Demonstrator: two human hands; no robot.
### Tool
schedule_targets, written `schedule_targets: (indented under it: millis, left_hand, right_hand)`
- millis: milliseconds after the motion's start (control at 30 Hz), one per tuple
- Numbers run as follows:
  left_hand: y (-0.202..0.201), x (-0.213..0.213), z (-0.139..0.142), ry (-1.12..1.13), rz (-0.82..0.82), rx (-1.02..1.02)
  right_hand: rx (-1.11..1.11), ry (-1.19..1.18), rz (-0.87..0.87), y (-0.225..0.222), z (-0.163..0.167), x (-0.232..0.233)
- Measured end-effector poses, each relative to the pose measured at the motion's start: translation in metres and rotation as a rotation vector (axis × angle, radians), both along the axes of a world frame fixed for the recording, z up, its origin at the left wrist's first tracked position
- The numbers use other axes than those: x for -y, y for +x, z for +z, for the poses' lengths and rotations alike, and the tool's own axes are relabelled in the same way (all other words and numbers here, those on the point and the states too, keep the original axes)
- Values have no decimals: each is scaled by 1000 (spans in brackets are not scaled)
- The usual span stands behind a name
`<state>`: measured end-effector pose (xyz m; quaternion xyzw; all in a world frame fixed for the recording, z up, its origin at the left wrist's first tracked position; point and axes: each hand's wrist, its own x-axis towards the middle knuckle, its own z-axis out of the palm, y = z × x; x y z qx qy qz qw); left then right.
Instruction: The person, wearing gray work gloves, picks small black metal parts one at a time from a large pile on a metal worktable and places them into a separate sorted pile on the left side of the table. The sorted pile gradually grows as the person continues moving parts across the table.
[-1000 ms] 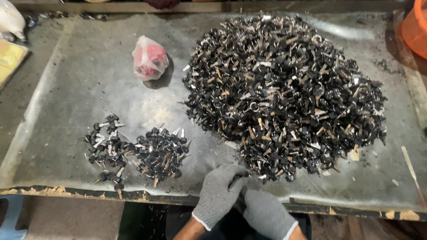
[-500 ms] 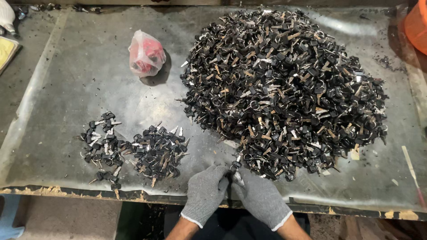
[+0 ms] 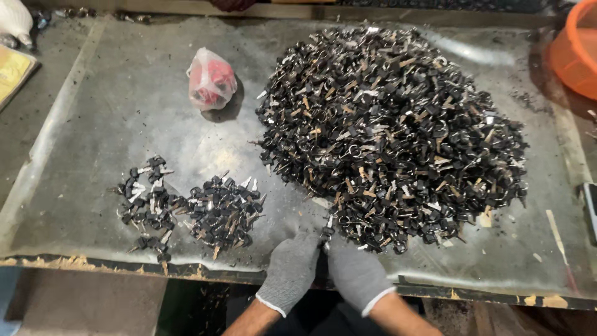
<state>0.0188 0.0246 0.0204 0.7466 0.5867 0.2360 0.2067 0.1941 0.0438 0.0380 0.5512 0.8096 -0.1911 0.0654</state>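
Hands meet at lower centre of the frame: left hand and right hand, both gloved, pinch one small key between their fingertips. Its long axis points up-frame toward the big pile, just beyond.

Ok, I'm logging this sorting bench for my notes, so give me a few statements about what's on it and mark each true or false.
1. Both hands, left hand and right hand, wear grey gloves. True.
2. The big pile of keys lies left of the two small piles. False: it lies to the right of the small piles.
3. A tied plastic bag with something red inside sits on the metal sheet. True.
4. The hands are apart, at opposite ends of the bench. False: they meet at the near edge, pinching a small dark piece.
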Motion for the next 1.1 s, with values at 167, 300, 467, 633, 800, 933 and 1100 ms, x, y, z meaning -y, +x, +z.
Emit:
schedule_targets:
  millis: [167,300,467,633,800,933,1100]
  left_hand:
    - [-5,0,4,-73,64,70]
    - [-2,4,-1,80,13,41]
    - [-1,7,-4,140,-46,52]
    - [-4,5,-1,180,-46,101]
    - [-3,5,5,58,32,57]
    - [0,9,9,50,30,25]
    - [-4,4,6,-56,88,76]
  right_hand:
    - [-268,-235,-110,20,14,-7]
    - [30,-174,-133,1,1,3]
    - [-19,-53,15,-7,-9,-1]
    - [15,-113,6,-2,9,-4]
    - [8,-306,-150,-7,21,2]
    - [-7,-129,-112,-6,19,3]
    - [-8,-88,-68,-1,10,10]
